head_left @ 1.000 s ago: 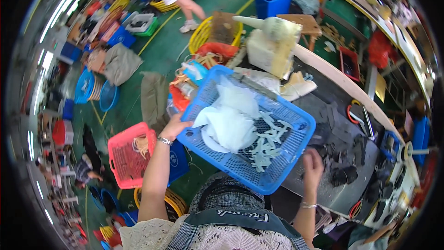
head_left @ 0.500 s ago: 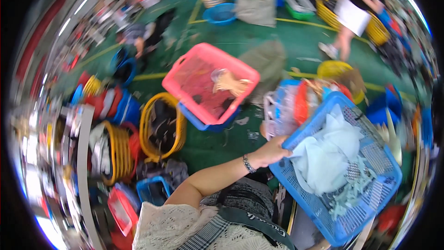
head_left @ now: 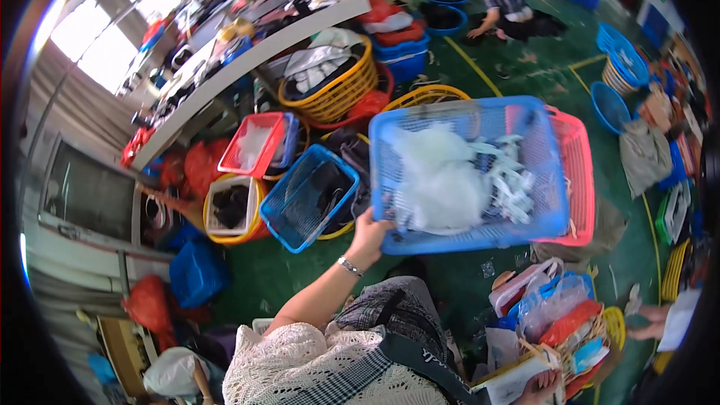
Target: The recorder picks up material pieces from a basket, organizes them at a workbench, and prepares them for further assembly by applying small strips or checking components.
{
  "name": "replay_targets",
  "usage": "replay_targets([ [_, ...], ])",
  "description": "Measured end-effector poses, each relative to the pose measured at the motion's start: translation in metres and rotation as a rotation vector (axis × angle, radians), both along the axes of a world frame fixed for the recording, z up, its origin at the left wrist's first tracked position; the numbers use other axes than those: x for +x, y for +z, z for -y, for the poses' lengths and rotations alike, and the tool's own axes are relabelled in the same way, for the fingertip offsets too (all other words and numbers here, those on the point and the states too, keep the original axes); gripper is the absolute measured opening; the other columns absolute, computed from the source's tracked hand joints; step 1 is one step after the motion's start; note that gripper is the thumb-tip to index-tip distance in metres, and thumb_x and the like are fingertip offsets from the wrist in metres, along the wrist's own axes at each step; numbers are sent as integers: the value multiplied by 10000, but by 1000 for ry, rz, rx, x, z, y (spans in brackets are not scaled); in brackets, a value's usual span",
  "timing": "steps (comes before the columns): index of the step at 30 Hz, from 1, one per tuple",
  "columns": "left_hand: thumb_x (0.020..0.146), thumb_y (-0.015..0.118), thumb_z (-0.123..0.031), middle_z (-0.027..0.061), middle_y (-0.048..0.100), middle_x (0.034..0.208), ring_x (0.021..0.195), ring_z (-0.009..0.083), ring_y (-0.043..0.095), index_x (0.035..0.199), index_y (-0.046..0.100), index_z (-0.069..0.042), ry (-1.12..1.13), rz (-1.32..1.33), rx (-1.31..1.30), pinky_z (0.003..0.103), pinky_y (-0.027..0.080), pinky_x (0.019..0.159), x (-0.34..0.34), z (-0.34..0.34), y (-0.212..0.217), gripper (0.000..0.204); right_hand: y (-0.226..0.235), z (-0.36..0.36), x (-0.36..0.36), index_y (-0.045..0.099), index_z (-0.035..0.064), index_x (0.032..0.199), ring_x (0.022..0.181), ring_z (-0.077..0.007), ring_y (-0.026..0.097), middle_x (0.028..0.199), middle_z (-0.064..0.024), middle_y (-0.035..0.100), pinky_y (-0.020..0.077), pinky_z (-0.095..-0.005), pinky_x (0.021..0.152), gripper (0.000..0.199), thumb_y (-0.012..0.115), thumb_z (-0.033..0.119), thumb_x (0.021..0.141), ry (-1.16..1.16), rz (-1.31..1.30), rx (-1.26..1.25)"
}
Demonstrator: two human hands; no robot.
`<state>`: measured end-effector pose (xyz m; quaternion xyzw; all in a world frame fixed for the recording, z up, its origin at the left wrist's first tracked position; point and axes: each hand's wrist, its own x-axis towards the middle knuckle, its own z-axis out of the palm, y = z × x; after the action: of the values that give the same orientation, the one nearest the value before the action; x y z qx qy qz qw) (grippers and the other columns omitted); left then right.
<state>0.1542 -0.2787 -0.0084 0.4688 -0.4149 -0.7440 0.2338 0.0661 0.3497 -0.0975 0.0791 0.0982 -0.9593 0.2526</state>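
Note:
My left hand (head_left: pixel 367 238) is closed on the near left corner of a blue perforated plastic basket (head_left: pixel 469 240), which is held up in front of me. Inside lie a soft pale-blue heap of material (head_left: pixel 442 180), blurred by motion, and narrow pale strips (head_left: pixel 510 187). Behind and partly under it, a pink basket (head_left: pixel 577 180) shows its right side. What looks like my right hand (head_left: pixel 543 385) is low at the lower edge, beside a white-edged box (head_left: pixel 510 386); its fingers are too unclear to read.
An empty-looking blue basket (head_left: pixel 296 217), a red basket (head_left: pixel 255 142) and a yellow basket of cloth (head_left: pixel 337 90) stand on the left. A long cluttered table (head_left: pixel 247 52) runs behind them. Bagged goods (head_left: pixel 559 307) are piled at right. A person (head_left: pixel 502 4) crouches far off.
The view has swung to the left. My left hand has carried the blue basket from my right round to the front, where it now overlaps the pink basket.

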Motion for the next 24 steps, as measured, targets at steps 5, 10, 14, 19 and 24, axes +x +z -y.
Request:
replay_targets([
  [5,772,574,125,39,641,963,872,180,626,1179,613,-32,386,59,-15,329,522,781,63,100,-25,438,112,203,-40,499,117,817,454,-72,301,631,39,396,277,-216,406,218,530,220,1007,-129,411,460],
  [10,750,576,138,74,642,887,779,228,637,1005,598,-32,563,44,-73,348,539,681,83,257,-92,307,98,333,-69,472,127,802,472,-81,312,641,31,399,284,-229,430,231,525,208,1012,48,452,646],
  [14,715,596,107,52,606,845,742,215,607,935,592,-53,609,-25,-145,362,515,623,38,429,-149,272,54,402,-92,495,93,810,497,-87,367,636,20,433,337,-237,458,252,580,242,995,143,447,538],
  [19,681,611,66,64,564,796,714,236,582,909,587,-91,206,-42,-108,379,495,599,-193,550,-243,278,21,465,-87,510,132,762,424,-49,350,571,69,390,276,-208,367,249,544,218,993,151,312,461],
  [24,726,629,28,94,587,860,776,251,596,976,593,-64,-667,-245,114,389,499,654,-432,299,-308,269,-4,569,-107,505,120,767,440,-48,293,572,73,336,235,-208,377,235,596,181,974,38,540,837],
])
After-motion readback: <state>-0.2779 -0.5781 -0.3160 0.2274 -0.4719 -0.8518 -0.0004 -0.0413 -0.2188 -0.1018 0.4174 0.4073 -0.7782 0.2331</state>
